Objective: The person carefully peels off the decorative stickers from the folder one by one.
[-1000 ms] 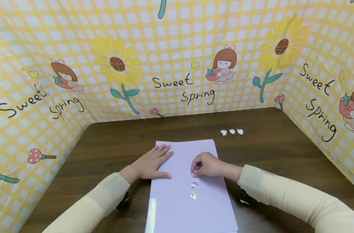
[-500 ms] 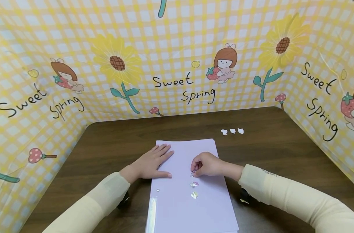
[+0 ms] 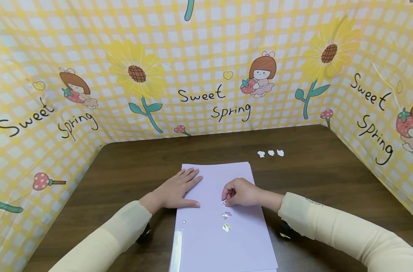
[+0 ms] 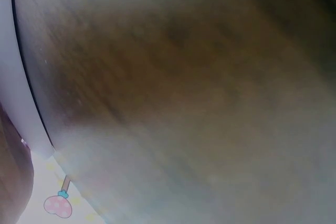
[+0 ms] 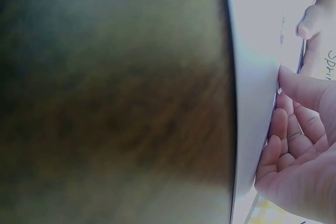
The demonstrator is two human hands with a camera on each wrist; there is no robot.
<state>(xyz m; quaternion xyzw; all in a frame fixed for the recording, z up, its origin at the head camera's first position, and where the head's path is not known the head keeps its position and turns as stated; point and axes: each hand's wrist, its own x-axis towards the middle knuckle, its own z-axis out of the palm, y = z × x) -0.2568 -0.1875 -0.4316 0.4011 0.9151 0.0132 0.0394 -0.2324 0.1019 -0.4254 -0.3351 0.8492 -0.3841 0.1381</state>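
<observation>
A lilac folder or stack of sheets (image 3: 220, 249) lies on the dark wooden table. My left hand (image 3: 175, 192) rests flat across its left edge, fingers spread and thumb pointing right. My right hand (image 3: 242, 192) pinches a small sticker (image 3: 224, 203) between thumb and index finger, right at the lilac surface. Its other fingers are curled in, as the right wrist view shows the hand (image 5: 302, 145) beside the sheet edge; the fingertips partly cover the sticker. Below it, in a column, lie a pink-and-white sticker (image 3: 226, 215) and a yellowish sticker (image 3: 226, 227).
Three small white cutouts (image 3: 271, 153) lie in a row on the table (image 3: 141, 162), beyond the folder's far right corner. A yellow checked cloth (image 3: 199, 68) with printed flowers and figures walls in the back and sides. The left wrist view shows mostly blurred tabletop (image 4: 157, 77).
Almost nothing differs. The left hand stays flat in place, and the right fingertips with the small sticker have shifted only very slightly left.
</observation>
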